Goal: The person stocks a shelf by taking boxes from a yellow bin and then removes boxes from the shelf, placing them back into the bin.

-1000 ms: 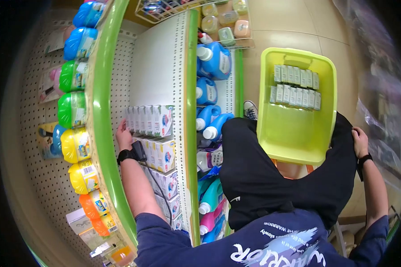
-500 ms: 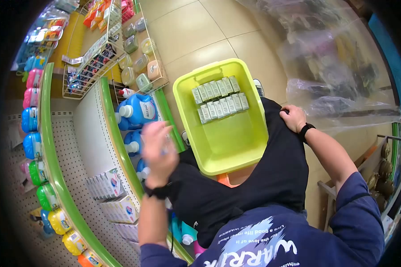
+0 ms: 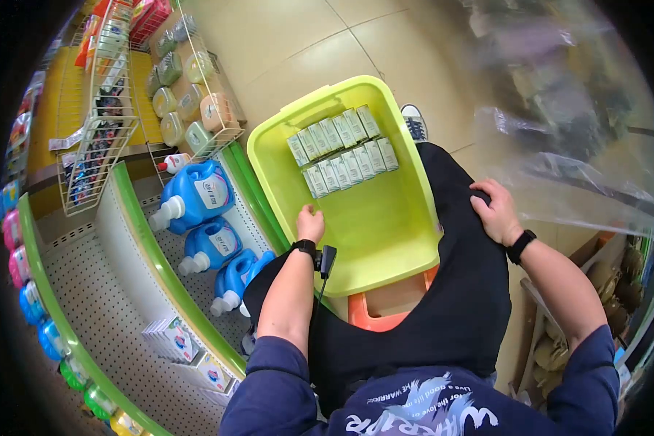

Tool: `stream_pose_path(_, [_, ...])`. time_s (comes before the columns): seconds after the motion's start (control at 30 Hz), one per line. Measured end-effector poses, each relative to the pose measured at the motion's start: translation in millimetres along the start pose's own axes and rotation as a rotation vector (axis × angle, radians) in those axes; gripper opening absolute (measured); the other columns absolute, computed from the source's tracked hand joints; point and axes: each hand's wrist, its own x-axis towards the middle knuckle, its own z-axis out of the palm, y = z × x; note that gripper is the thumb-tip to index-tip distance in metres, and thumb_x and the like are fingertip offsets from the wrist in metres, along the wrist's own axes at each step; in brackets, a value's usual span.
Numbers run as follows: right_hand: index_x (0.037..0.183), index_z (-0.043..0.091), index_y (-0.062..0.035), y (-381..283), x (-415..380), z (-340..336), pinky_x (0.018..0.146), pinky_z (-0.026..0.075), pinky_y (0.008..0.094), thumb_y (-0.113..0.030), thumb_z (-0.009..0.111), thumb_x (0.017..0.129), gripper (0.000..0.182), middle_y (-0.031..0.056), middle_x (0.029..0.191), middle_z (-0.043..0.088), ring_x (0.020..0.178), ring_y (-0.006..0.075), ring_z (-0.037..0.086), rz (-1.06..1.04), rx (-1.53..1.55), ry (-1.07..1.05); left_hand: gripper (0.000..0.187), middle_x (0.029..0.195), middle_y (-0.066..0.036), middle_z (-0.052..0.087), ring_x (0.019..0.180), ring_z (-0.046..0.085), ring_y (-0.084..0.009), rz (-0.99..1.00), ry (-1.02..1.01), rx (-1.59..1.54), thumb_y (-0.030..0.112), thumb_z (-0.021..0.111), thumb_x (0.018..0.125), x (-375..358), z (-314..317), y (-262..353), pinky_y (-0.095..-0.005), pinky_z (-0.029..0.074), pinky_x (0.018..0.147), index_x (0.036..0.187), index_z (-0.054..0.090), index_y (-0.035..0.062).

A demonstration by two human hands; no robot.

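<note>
A yellow-green plastic tub [image 3: 374, 240] stands between my knees. In its far half, small white boxes [image 3: 339, 174] are lined up in two rows. My left hand [image 3: 310, 224] is over the tub's left side, near the front row of boxes and apart from them. Its fingers are curled closed, and whatever they may hold is hidden. A black band with a small cabled device [image 3: 325, 260] is on that wrist. My right hand [image 3: 497, 212] lies on my right knee, fingers loosely spread over the black trousers [image 3: 469, 240], holding nothing.
Left of the tub, a shelf carries blue detergent jugs [image 3: 205, 192] and stacked white boxes [image 3: 174, 340]. A wire rack [image 3: 94, 145] and plastic-lidded containers [image 3: 196, 102] stand farther back. Clear plastic sheeting [image 3: 559, 174] covers goods at right. An orange stool [image 3: 370, 320] shows beneath me.
My left hand has moved right from beside the shelf's jugs to over the tub, its fingers now curled. The view has shifted. My right hand still rests on the knee.
</note>
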Motion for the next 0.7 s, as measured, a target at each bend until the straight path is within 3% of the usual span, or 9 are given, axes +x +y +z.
stream_pose_path(0.17, [0.1,0.061,0.0012,-2.5,4.7,-0.8,0.09,0.043,0.0383,-0.02,0.059,0.078,0.031,0.019,0.104,0.058,0.099,0.0362,0.055,-0.055,0.047,-0.017,0.042,0.113,-0.029,0.06,0.109,0.056,-0.0403,-0.031,0.225,-0.146,0.02,0.059,0.083,63.4,2.8,26.5,-0.0422,0.044,0.094,0.113,0.056,-0.0075])
stream_pose_path(0.33, [0.102,0.06,0.0005,-9.2,9.9,-5.3,0.092,0.042,0.0392,-0.02,0.059,0.077,0.032,0.0192,0.107,0.056,0.102,0.0369,0.054,-0.057,0.023,-0.047,0.041,0.112,-0.03,0.059,0.107,0.057,-0.0422,-0.099,0.2,-0.205,0.021,0.06,0.084,120.4,1.6,48.4,-0.0428,0.044,0.092,0.114,0.052,-0.007])
stream_pose_path(0.43, [0.104,0.06,0.0001,-10.8,11.8,-6.9,0.094,0.041,0.0398,-0.02,0.058,0.076,0.035,0.0203,0.111,0.055,0.104,0.0371,0.053,-0.029,0.039,-0.083,0.049,0.119,-0.027,0.057,0.11,0.056,-0.0397,-0.099,0.172,-0.226,0.015,0.06,0.085,149.8,5.9,43.0,-0.0417,0.043,0.095,0.124,0.042,-0.0057])
stream_pose_path(0.53, [0.104,0.059,0.0004,-12.4,14.3,-7.6,0.094,0.04,0.0398,-0.02,0.058,0.076,0.035,0.0203,0.112,0.055,0.104,0.0369,0.053,-0.01,0.053,-0.1,0.049,0.123,-0.026,0.056,0.113,0.055,-0.0375,0.004,0.123,-0.361,0.015,0.06,0.085,163.1,10.9,35.6,-0.0407,0.041,0.096,0.126,0.042,-0.0055])
stream_pose_path(0.7, [0.105,0.06,0.0006,-16.0,17.5,-9.4,0.094,0.04,0.0398,-0.019,0.058,0.075,0.036,0.0203,0.113,0.055,0.105,0.0366,0.053,0.004,0.058,-0.128,0.046,0.123,-0.023,0.056,0.113,0.056,-0.0328,-0.055,0.087,-0.588,0.011,0.059,0.087,168.8,21.9,22.9,-0.0393,0.041,0.096,0.127,0.043,-0.0052])
